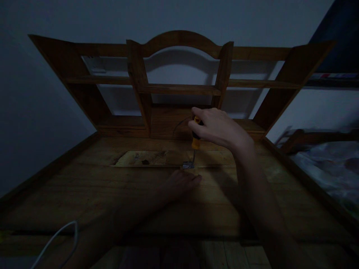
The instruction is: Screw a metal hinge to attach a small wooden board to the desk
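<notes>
My right hand (214, 125) is wrapped round the yellow-and-black handle of a screwdriver (195, 143). The tool stands nearly upright, its thin metal shaft reaching down to a small metal hinge (188, 164). This hinge sits on the wooden desk top (112, 198), along a seam near the middle. My left hand (183, 182) lies low on the wood just in front of the hinge, with its fingers near it. Shadow covers much of that hand, and whether it presses a small pale wooden piece (193, 171) beside the hinge is hard to make out.
A wooden shelf unit (179, 89) with an arched top rises at the back of the desk against the wall. Behind the hinge runs a paler, rough strip (146, 158). A white cable (67, 224) loops at lower left. Bedding in plastic (331, 164) lies at right.
</notes>
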The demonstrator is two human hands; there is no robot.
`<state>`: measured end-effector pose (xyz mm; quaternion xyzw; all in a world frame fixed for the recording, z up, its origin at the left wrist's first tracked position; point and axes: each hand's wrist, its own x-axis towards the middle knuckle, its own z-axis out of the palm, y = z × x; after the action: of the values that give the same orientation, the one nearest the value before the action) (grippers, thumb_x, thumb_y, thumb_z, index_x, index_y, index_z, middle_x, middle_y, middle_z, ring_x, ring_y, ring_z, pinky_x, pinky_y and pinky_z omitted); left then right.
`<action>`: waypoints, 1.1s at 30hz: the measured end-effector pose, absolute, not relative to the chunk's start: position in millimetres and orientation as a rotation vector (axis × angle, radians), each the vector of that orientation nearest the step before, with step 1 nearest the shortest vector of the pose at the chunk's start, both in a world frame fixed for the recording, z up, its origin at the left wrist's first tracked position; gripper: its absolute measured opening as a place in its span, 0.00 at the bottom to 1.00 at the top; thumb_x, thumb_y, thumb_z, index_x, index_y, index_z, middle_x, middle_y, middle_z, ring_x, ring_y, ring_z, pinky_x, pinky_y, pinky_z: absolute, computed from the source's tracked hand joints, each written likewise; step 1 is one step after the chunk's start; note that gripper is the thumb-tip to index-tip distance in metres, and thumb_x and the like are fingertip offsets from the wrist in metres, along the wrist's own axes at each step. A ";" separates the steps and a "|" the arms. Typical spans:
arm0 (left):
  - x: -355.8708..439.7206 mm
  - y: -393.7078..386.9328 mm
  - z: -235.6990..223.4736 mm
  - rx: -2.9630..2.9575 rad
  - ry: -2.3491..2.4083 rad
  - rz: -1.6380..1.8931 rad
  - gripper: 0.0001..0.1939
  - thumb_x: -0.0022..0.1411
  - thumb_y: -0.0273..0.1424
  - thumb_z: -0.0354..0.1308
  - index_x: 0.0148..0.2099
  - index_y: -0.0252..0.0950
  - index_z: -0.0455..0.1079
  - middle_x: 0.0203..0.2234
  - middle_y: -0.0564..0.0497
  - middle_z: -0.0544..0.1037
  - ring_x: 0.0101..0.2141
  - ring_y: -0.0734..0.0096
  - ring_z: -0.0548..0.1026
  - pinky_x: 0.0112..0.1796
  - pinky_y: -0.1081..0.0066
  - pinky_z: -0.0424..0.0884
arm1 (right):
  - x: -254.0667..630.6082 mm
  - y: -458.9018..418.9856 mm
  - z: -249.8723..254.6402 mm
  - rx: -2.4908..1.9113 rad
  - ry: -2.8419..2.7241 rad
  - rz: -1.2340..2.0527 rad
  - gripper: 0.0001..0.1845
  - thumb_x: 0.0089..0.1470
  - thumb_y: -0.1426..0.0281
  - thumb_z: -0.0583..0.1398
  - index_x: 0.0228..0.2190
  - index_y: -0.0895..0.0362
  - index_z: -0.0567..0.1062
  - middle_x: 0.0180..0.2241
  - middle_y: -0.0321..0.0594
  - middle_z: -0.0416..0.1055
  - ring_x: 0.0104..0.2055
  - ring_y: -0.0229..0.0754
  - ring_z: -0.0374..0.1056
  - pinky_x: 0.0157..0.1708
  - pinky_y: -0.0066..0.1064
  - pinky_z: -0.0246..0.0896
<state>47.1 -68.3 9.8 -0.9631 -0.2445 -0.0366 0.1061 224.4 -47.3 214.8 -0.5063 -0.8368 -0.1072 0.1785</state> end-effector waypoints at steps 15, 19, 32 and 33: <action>46.2 -68.3 4.1 -2.850 -0.755 -0.124 0.20 0.71 0.26 0.54 0.64 0.37 0.62 0.42 0.46 0.81 0.39 0.62 0.80 0.35 0.66 0.72 | 223.9 -47.6 213.4 -1.361 -2.366 -0.322 0.16 0.66 0.61 0.53 0.38 0.57 0.75 0.36 0.46 0.78 0.37 0.48 0.71 0.37 0.36 0.55; 46.1 -68.2 3.6 -2.844 -0.744 -0.132 0.21 0.71 0.25 0.54 0.64 0.38 0.62 0.42 0.46 0.81 0.38 0.62 0.80 0.35 0.66 0.72 | 222.7 -49.0 215.2 -1.232 -2.445 -0.179 0.08 0.60 0.68 0.56 0.38 0.56 0.74 0.40 0.44 0.77 0.40 0.46 0.71 0.40 0.34 0.57; 47.2 -66.8 8.4 -2.842 -0.706 -0.109 0.21 0.70 0.25 0.54 0.63 0.35 0.62 0.40 0.47 0.81 0.37 0.63 0.80 0.34 0.67 0.72 | 222.4 -47.3 210.6 -1.261 -2.423 -0.197 0.13 0.63 0.62 0.56 0.45 0.57 0.72 0.43 0.46 0.77 0.45 0.49 0.72 0.42 0.36 0.58; 47.2 -66.6 7.5 -2.838 -0.701 -0.120 0.21 0.71 0.25 0.54 0.63 0.35 0.62 0.40 0.47 0.81 0.37 0.63 0.80 0.34 0.66 0.72 | 222.2 -47.3 210.8 -1.247 -2.432 -0.166 0.12 0.62 0.64 0.57 0.45 0.56 0.71 0.44 0.45 0.76 0.46 0.49 0.71 0.43 0.36 0.58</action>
<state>47.2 -66.6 7.5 -0.9644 -0.2382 -0.0407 0.1077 222.2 -47.3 210.8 -0.4463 -0.8701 -0.0594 0.2004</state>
